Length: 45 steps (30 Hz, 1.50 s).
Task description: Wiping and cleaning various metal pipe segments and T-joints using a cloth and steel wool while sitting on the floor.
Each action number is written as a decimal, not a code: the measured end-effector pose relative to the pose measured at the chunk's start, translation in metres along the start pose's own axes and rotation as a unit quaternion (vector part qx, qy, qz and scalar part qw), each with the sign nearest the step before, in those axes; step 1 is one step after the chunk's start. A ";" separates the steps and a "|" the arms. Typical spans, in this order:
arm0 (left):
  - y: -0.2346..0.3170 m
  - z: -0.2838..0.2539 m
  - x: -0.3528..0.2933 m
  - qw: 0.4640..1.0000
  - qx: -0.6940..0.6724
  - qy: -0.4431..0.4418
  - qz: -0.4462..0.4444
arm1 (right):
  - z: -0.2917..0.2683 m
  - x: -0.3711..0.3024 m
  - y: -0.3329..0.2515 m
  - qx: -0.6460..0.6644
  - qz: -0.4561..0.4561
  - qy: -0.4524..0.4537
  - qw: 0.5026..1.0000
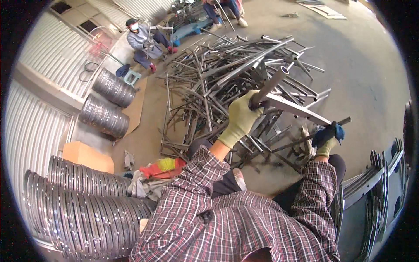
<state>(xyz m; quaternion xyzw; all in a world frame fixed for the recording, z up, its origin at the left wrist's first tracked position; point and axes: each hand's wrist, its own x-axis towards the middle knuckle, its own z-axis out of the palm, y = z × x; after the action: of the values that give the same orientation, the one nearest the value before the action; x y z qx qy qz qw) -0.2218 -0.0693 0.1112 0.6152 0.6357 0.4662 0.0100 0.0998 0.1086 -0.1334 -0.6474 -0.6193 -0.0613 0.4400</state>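
My left hand (241,117), in a pale yellow glove with darkened fingers, is closed around a metal tube frame (301,110) where a round upright tube meets a flat bar. That tube's open end points up and away from me. The flat bar slopes down to the right. At its far end my right hand (328,147), gloved too, is closed with a dark blue cloth (324,135) bunched in it, pressed against the frame. A thin dark rod runs past this hand; whether it belongs to the frame I cannot tell.
A tangled pile of metal tube frames (205,87) lies ahead. Stacks of dark metal rings (87,214) stand at left, near a cardboard box (87,156) and a red and yellow cloth (163,168). Metal frames (371,187) lean at right. A seated person (146,43) works at the back.
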 end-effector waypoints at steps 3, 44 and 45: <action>0.001 -0.009 -0.003 1.000 -0.006 -0.016 -0.022 | 0.001 -0.006 -0.026 0.178 0.177 -0.069 0.966; 0.017 0.007 0.004 0.994 0.025 0.087 0.063 | -0.006 0.000 -0.060 0.481 0.435 0.012 0.761; 0.010 0.005 0.003 0.992 0.039 0.094 0.072 | -0.027 0.000 -0.094 0.522 0.429 0.011 0.737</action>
<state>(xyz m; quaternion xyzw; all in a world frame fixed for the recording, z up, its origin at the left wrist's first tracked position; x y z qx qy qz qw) -0.2116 -0.0660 0.1156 0.6126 0.6056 0.4963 -0.1080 0.0318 0.0765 -0.0703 -0.5124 -0.2055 0.4601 0.6954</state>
